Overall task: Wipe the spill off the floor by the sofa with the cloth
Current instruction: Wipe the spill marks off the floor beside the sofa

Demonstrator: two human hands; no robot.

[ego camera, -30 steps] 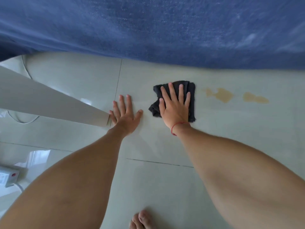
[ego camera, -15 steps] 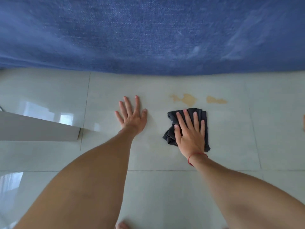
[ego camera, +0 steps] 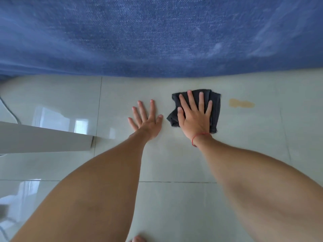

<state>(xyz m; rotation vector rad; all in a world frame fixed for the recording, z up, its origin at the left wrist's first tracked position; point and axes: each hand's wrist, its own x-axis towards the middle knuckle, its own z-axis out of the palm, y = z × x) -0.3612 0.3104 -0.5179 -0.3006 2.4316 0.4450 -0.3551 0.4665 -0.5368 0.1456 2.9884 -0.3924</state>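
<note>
Pressing the dark cloth (ego camera: pixel 214 109) flat under an open right hand (ego camera: pixel 194 117), the person has wiped up one yellow patch, leaving another spill (ego camera: pixel 241 103) just beside it near the blue sofa (ego camera: pixel 157 35), left hand (ego camera: pixel 146 121) splayed empty on the tile floor (ego camera: pixel 174 163).

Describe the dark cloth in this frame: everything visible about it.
The dark grey, woven-looking fabric cloth is folded into a rough rectangle of several layers, its left edge bunched and rumpled. It lies flat on the pale glossy tiled floor, just in front of the blue sofa's base. The right hand presses on it, palm down, fingers spread. A yellowish spill patch lies to its right, apart from it.
</note>
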